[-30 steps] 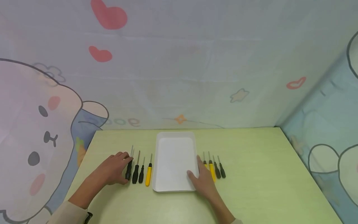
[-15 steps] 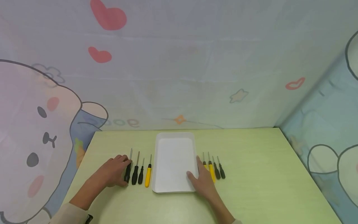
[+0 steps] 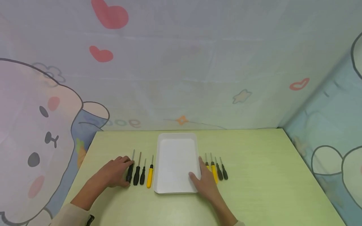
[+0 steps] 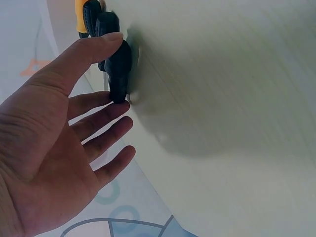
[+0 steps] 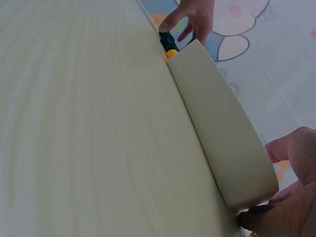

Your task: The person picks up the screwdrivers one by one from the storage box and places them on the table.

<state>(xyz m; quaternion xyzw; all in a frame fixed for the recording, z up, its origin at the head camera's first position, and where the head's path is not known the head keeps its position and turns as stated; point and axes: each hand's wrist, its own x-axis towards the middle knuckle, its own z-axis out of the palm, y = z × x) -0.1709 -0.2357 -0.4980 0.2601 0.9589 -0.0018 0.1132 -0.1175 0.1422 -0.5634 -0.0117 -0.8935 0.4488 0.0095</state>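
Note:
My left hand (image 3: 114, 172) pinches the handle of the leftmost black screwdriver (image 3: 130, 172), which lies on the table with its shaft pointing away. In the left wrist view the thumb is at one end of that black handle (image 4: 120, 64) and the fingertips at the other. A shallow white tray (image 3: 176, 163) lies in the middle. With my right hand (image 3: 207, 185) I grip its right edge, thumb over the rim and fingers along the outer side. The right wrist view shows the tray's outer wall (image 5: 222, 133) beside those fingers.
Between left hand and tray lie a black screwdriver (image 3: 136, 175), a smaller black one (image 3: 142, 176) and a yellow one (image 3: 150, 177). Right of the tray are a yellow screwdriver (image 3: 214, 172), another partly hidden by my hand, and two small black ones (image 3: 224, 172). A printed cloth (image 3: 181, 78) hangs behind.
My left hand and the leftmost screwdriver have shifted slightly toward the table's near side since one second ago. The right hand and the tray stay in place.

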